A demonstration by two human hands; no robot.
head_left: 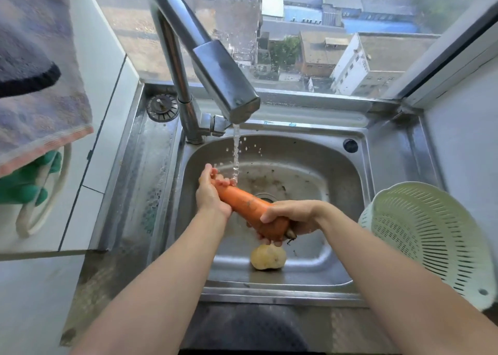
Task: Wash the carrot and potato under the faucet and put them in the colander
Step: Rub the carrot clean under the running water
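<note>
1. Left hand (pixel 213 193), above the left-centre of the sink (pixel 269 292): fingers curled round the narrow end of the carrot, holding that end right under the stream for rinsing.
2. Faucet (pixel 223 85), at the sink's back rim: running, spout swung out over the basin.
3. Carrot (pixel 250 206), above the sink's middle: slanted, gripped at both ends (probably for turning and rubbing).
4. Potato (pixel 268 257), on the sink floor near the front wall: parked there, apparently awaiting its wash.
5. Right hand (pixel 291 214), above the sink's middle: fingers wrapped round the thick end, steadying it.
6. Colander (pixel 420 236), just right of the sink: tilted, nothing seen inside, within easy reach.
</note>
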